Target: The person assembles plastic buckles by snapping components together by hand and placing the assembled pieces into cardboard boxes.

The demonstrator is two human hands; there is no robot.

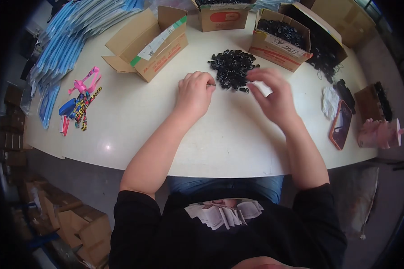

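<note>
My left hand (195,92) rests on the table just left of a pile of small black pieces (233,67), some with shiny metal loops. Its thumb and forefinger are pinched on a small metallic piece (212,84), mostly hidden, so its kind is unclear. At the pile's right edge is my right hand (276,96), slightly blurred. Its fingers curve over the table, and a gap shows between thumb and forefinger. I see nothing held in it.
Behind the pile, a carton (278,51) holds more black pieces, with another carton (223,18) beside it. An opened carton (159,51) stands left. Blue plastic-wrapped sheets (60,49), a colourful lanyard (81,107), a phone (341,124) and a pink cup (376,134) lie around the sides.
</note>
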